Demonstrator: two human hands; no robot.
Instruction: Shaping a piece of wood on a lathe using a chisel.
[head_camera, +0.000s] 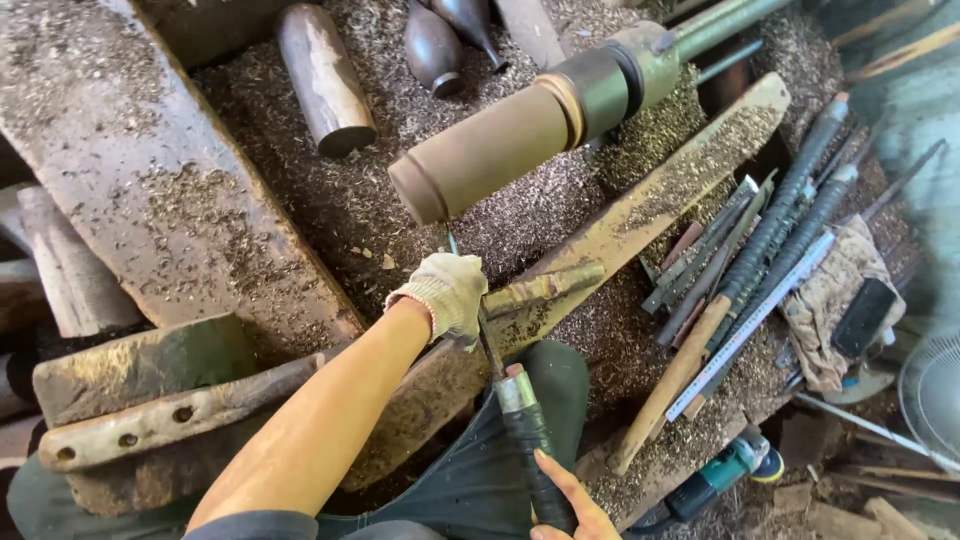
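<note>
Right fingers (565, 495) clenched on chisel handle (528, 440), gloved left fingers (455, 300) pressing its blade (487, 335)

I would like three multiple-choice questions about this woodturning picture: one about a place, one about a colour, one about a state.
1. Where does the gloved left hand rest?
A. on the tool rest
B. on the power tool
C. on the cloth

2. What colour is the wrapped handle of the turning tool?
A. white
B. black
C. red

3. How is the right hand?
A. gloved
B. empty
C. bare, gripping the handle

Answers: 1 A, the glove lies on the long chip-covered bar below the wooden cylinder. 2 B, dark wrapping covers the grip. 3 C, bare fingers close round the handle.
</note>
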